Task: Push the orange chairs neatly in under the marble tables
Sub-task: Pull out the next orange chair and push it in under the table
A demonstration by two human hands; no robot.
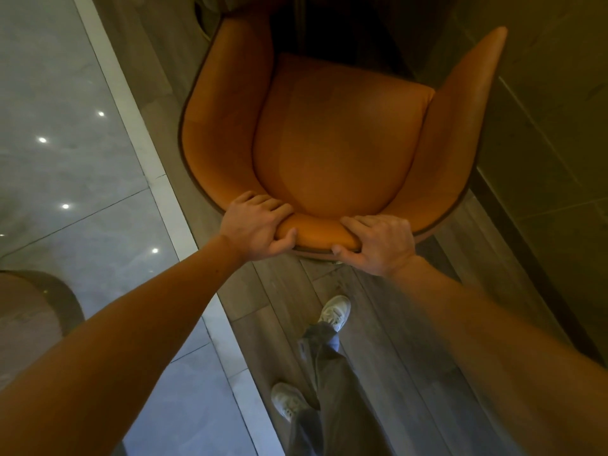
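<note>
An orange chair (pixel 339 139) with a curved back and two arm wings fills the middle of the head view, seen from above. My left hand (pixel 258 225) grips the top rim of its backrest on the left, fingers curled over the edge. My right hand (pixel 378 245) grips the same rim on the right, thumb underneath. The chair's front points away from me into a dark space at the top of the frame. No marble table top shows clearly there.
A wood-look floor (pixel 378 324) runs under the chair and my two feet in pale shoes (pixel 334 312). A glossy grey tiled floor (pixel 65 159) lies to the left behind a white strip. A wall or panel (pixel 559 143) stands close on the right. A rounded brown object (pixel 29 307) sits at lower left.
</note>
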